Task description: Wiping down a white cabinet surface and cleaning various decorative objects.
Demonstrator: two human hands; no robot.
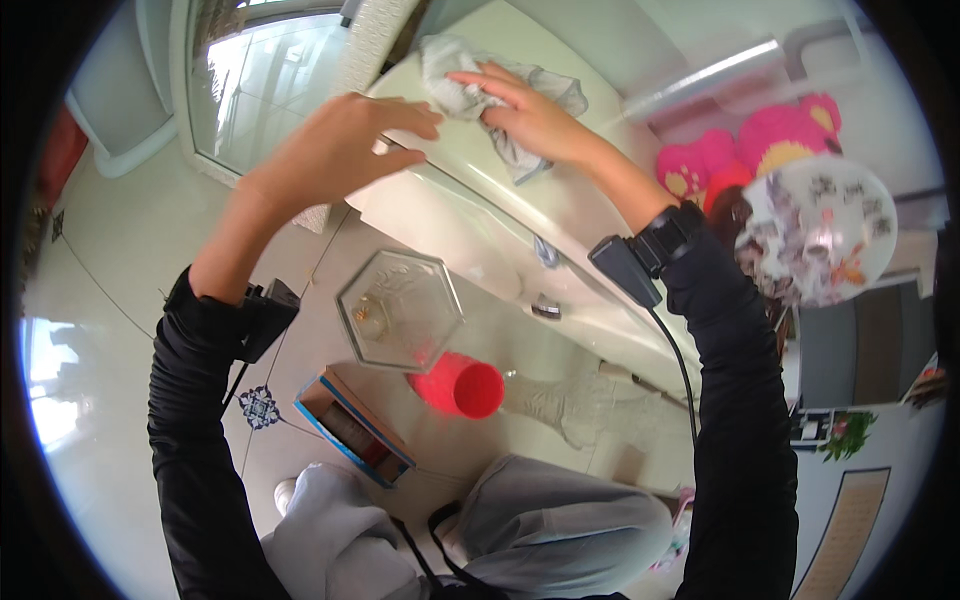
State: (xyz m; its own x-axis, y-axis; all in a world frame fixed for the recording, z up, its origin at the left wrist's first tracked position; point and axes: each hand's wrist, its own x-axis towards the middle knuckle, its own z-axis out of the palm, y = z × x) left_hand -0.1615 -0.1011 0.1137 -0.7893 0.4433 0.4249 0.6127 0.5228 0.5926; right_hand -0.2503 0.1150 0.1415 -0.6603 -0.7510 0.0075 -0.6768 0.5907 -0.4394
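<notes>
A whitish cloth point(448, 73) lies bunched on the glossy cream top of a low cabinet point(499, 30), part of it spread flat towards the right. On the cloth rests my right hand point(536, 124), its fingers bent over the bunched part. My left hand point(341, 150), slightly blurred, hovers by the cabinet's near left corner. Its fingers are apart and nothing is in them. Below the hands, a hexagonal clear glass vase point(401, 307) stands on the tiled floor, with a small golden item visible through it. Touching or overlapping its lower edge in view is a red plastic cup point(480, 391).
An open cardboard box point(352, 427) sits on the floor near my legs. Clear glass vessels point(585, 409) lie right of the cup. A drawer handle point(546, 307) juts from the cabinet front. Pink plush toys point(780, 139) and a round decorated object point(817, 232) are at right.
</notes>
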